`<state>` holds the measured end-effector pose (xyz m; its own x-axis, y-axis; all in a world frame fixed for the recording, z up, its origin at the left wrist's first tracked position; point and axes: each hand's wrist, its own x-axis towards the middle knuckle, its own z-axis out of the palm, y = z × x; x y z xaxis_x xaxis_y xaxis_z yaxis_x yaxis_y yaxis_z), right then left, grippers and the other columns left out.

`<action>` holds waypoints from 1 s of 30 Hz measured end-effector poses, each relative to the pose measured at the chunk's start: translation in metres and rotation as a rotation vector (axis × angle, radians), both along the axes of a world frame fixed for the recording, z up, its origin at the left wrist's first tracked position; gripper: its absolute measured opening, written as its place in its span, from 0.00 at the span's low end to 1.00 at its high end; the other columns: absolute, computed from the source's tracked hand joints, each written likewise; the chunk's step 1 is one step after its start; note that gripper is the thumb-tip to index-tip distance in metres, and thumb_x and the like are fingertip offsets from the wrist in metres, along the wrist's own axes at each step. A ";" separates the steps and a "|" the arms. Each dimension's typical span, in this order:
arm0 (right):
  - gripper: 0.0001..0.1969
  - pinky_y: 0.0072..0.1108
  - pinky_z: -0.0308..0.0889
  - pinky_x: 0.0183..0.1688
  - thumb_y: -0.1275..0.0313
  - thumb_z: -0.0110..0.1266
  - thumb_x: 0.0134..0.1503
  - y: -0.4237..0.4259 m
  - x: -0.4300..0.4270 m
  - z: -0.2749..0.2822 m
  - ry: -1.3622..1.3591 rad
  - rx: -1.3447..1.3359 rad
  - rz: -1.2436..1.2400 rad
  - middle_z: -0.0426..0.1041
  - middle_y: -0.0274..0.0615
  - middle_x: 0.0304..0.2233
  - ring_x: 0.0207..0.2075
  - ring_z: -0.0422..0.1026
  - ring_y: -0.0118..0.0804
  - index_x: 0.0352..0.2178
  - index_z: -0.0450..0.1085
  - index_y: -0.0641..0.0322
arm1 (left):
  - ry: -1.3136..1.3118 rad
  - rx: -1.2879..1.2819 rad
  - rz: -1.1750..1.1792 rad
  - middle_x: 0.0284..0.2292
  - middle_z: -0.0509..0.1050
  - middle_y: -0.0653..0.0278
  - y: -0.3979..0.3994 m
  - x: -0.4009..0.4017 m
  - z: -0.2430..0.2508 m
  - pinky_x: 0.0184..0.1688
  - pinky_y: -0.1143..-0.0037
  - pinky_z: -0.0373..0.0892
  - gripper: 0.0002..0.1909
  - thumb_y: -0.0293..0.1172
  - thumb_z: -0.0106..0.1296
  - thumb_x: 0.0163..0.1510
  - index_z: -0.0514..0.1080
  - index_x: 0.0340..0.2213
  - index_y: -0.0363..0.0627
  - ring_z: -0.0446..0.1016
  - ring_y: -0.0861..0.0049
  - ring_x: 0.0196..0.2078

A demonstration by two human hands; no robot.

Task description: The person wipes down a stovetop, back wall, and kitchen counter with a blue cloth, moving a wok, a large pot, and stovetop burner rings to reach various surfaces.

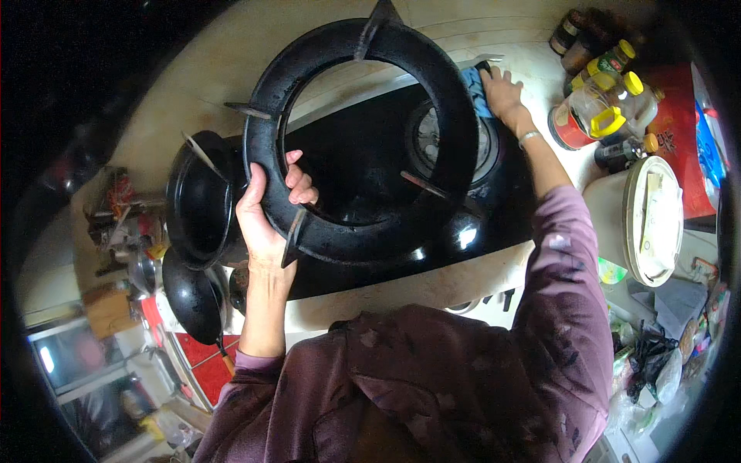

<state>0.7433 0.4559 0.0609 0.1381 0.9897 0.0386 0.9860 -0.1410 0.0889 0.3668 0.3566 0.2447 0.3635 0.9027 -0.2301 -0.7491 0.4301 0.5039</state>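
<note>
My left hand (268, 208) grips the lower left of a black ring-shaped pan support (341, 240) with several prongs, held up above the black gas hob (359, 173). The thumb lies on the ring's outer side and the fingers curl through its opening. At the hob's far right corner, my right hand (506, 95) presses on a blue cloth (477, 92), palm down. A round gas burner (428, 136) shows through the ring, partly covered by its right side.
A black wok (200, 197) stands left of the hob, with a frying pan (194, 295) nearer me. To the right are yellow-capped bottles (608, 63), a large jar (579, 116), a lidded white tub (613, 214) and a red box (671, 139). Plastic bags (651, 359) lie at lower right.
</note>
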 end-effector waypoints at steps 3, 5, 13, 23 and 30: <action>0.17 0.44 0.62 0.36 0.77 0.42 0.45 -0.050 0.003 0.003 -0.065 0.025 0.009 0.59 0.41 0.38 0.40 0.62 0.46 0.40 0.56 0.55 | 0.010 -0.012 0.038 0.21 0.57 0.61 -0.001 0.000 0.000 0.25 0.82 0.57 0.25 0.40 0.42 0.51 0.57 0.38 0.22 0.54 0.79 0.21; 0.18 0.41 0.63 0.36 0.77 0.44 0.44 -0.089 -0.001 -0.002 -0.086 0.026 -0.048 0.59 0.40 0.37 0.39 0.62 0.44 0.39 0.57 0.54 | -0.013 -0.028 0.045 0.21 0.57 0.61 -0.001 0.001 -0.002 0.25 0.81 0.57 0.25 0.39 0.42 0.51 0.57 0.38 0.22 0.54 0.79 0.21; 0.22 0.32 0.63 0.35 0.78 0.48 0.38 -0.228 -0.064 0.025 -0.025 0.020 0.191 0.58 0.43 0.35 0.38 0.60 0.41 0.40 0.58 0.62 | -0.096 -0.060 -0.003 0.22 0.56 0.61 0.002 -0.011 -0.008 0.25 0.81 0.57 0.25 0.39 0.41 0.51 0.56 0.39 0.22 0.54 0.78 0.22; 0.22 0.29 0.61 0.35 0.78 0.50 0.37 -0.220 -0.107 0.029 0.478 0.180 0.344 0.61 0.45 0.33 0.36 0.62 0.41 0.39 0.63 0.59 | -0.145 -0.102 -0.013 0.22 0.55 0.62 0.004 -0.007 -0.002 0.26 0.82 0.57 0.25 0.38 0.42 0.51 0.55 0.39 0.23 0.53 0.79 0.23; 0.27 0.31 0.55 0.46 0.77 0.47 0.41 -0.182 -0.169 -0.013 0.485 0.209 0.453 0.59 0.43 0.44 0.49 0.56 0.39 0.47 0.56 0.51 | -0.122 -0.076 -0.027 0.23 0.55 0.62 0.001 -0.004 0.003 0.27 0.81 0.58 0.26 0.36 0.41 0.51 0.53 0.41 0.21 0.53 0.78 0.23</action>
<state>0.5742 0.2743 0.0481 -0.2374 0.9322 0.2731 0.8731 0.3280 -0.3607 0.3624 0.3571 0.2482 0.4169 0.8738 -0.2505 -0.7903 0.4846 0.3751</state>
